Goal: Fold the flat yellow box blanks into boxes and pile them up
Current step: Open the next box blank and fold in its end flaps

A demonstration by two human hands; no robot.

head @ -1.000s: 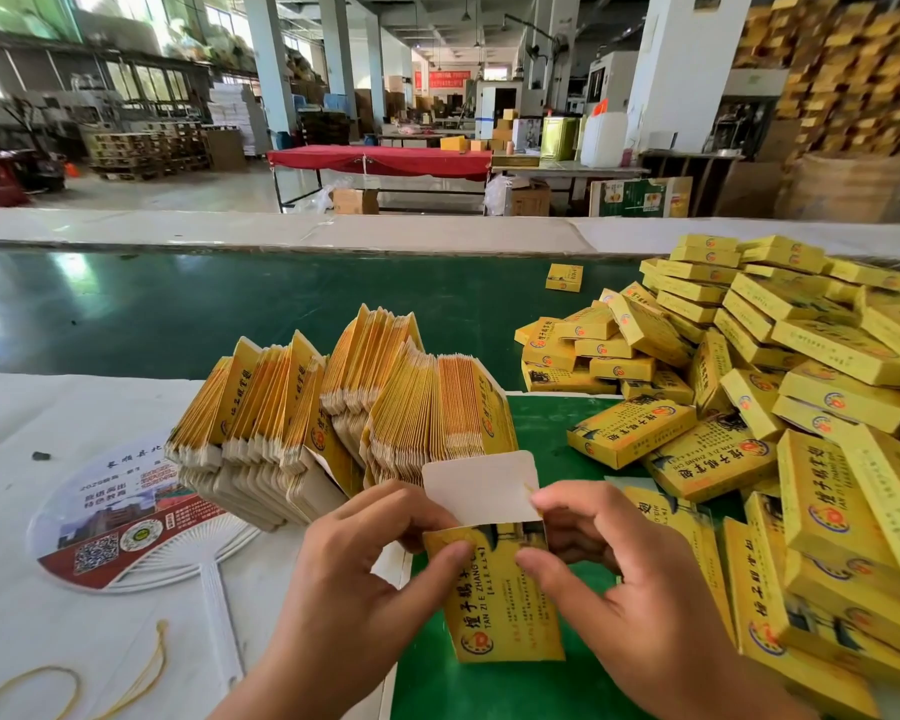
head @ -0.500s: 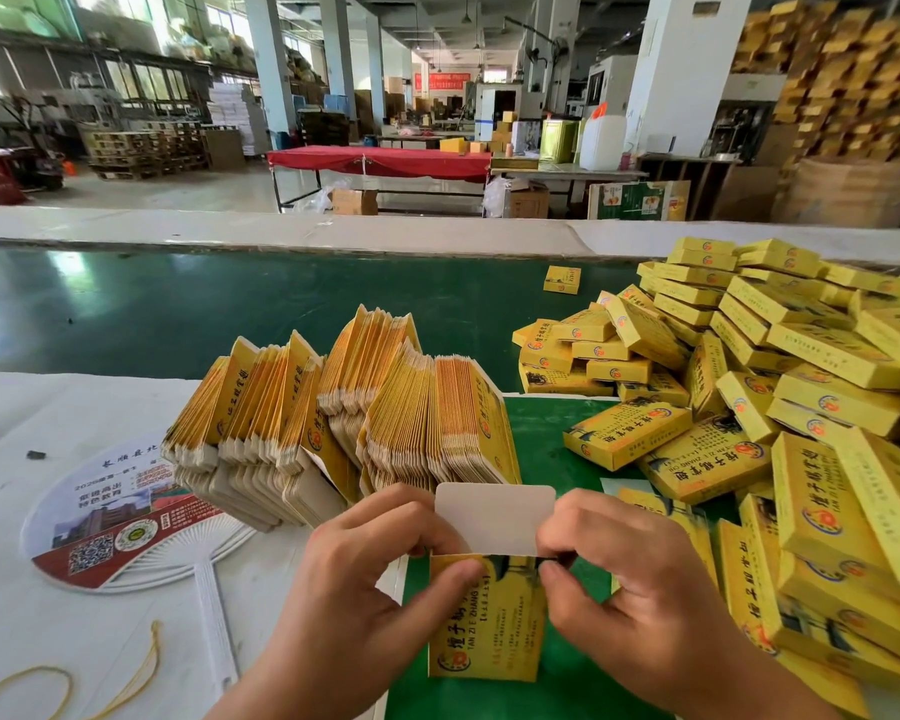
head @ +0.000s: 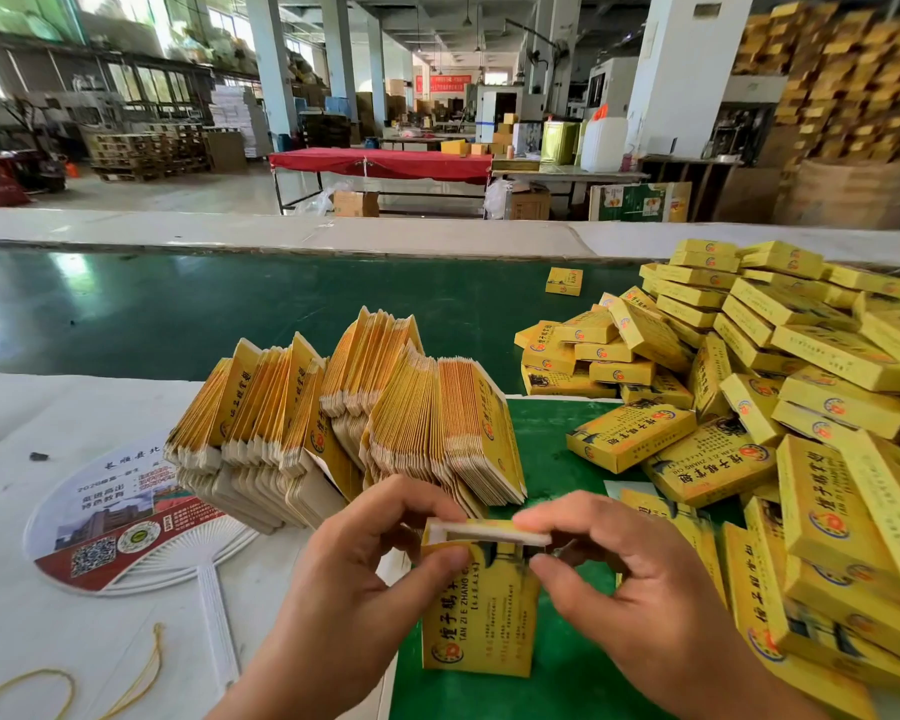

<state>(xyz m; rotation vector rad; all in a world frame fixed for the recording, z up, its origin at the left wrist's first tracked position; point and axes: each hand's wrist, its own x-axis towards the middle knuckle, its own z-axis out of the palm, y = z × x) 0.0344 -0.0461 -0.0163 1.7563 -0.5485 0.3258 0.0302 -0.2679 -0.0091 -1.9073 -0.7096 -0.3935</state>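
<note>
One big heap of folded boxes (head: 780,407) lies right; one fanned stack of blanks (head: 344,413) stands behind two hands. Left hand (head: 354,574) and right hand (head: 640,584) pinch one box (head: 476,615), its white flap, upright earlier, now folded down.

Both forearms cut off by bottom edge. Left hand (head: 349,579) covers left side of held box (head: 481,610); right hand (head: 640,589) hides its right top corner. Small print on box too fine to read. Pile of folded boxes (head: 780,407) runs past right edge. Yellow string (head: 74,683) cut off at bottom. Fan (head: 126,527) partly under stack of flat blanks (head: 344,407). Stacked cartons (head: 848,70) top right blurred.
</note>
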